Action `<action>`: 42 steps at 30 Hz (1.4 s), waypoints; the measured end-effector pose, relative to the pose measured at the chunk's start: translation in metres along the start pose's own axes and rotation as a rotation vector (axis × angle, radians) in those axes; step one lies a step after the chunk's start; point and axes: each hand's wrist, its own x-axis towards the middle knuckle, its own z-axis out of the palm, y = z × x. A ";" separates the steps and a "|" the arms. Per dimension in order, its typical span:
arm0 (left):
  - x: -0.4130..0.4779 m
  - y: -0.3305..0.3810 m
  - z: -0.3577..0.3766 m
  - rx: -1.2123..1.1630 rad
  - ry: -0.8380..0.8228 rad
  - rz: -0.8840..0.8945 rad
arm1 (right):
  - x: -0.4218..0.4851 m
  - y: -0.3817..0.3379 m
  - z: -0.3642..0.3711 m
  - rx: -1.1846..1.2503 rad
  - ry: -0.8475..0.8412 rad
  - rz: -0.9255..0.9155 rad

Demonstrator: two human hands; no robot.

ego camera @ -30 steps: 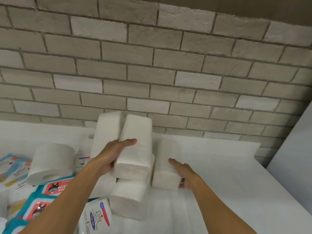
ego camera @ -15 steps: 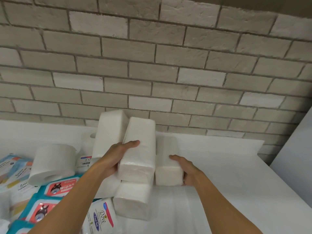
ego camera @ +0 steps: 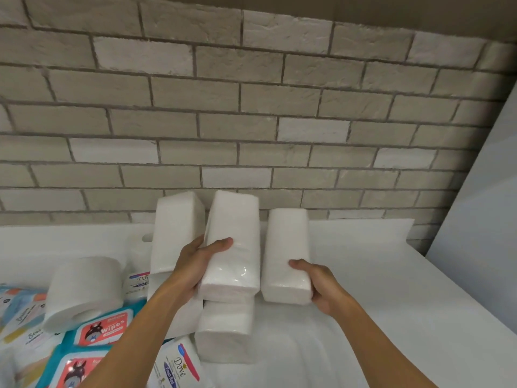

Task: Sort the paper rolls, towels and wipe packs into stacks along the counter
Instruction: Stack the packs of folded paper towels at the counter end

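Head view, and nearest in, under the left forearm, a Dove wipe pack [ego camera: 179, 365] and the red-and-teal wipes packs [ego camera: 105, 330] lie jumbled on the counter [ego camera: 391, 303]. Just below the left hand [ego camera: 195, 264] a flat towel pack [ego camera: 223, 331] waits.

Now the change. A second ago the right hand [ego camera: 321, 287] lay straight-fingered on the right towel pack [ego camera: 285, 247]; now it's wrapped round the near end, thumb on top. The left hand clasps the middle towel pack [ego camera: 232, 247] the same way, raised above the flat one. Two packs are gripped side by side, so I'd say a towel stack is about to get going.

Both are white, glossy-wrapped bricks with soft corners. Left of the left hand a paper roll [ego camera: 84, 289] lies on its side. Beyond its knuckles stands an upright towel pack [ego camera: 176, 233], and behind that the brick wall [ego camera: 251, 121].
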 end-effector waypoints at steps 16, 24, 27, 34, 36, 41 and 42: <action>-0.001 0.029 0.044 0.023 -0.248 0.003 | -0.072 -0.017 -0.058 0.180 0.096 -0.125; 0.007 0.031 0.090 0.056 -0.326 -0.022 | -0.087 -0.023 -0.115 0.210 0.216 -0.137; 0.009 0.029 0.114 0.082 -0.351 -0.028 | -0.087 -0.021 -0.139 0.210 0.237 -0.129; 0.024 0.026 0.181 0.159 -0.359 -0.036 | -0.077 -0.020 -0.214 0.127 0.263 -0.110; 0.029 0.023 0.204 0.177 -0.354 -0.039 | -0.072 -0.023 -0.237 0.086 0.268 -0.105; 0.040 0.008 0.261 0.213 -0.332 -0.072 | -0.054 -0.034 -0.294 0.018 0.294 -0.105; 0.042 0.005 0.272 0.217 -0.323 -0.082 | -0.048 -0.037 -0.305 0.008 0.298 -0.095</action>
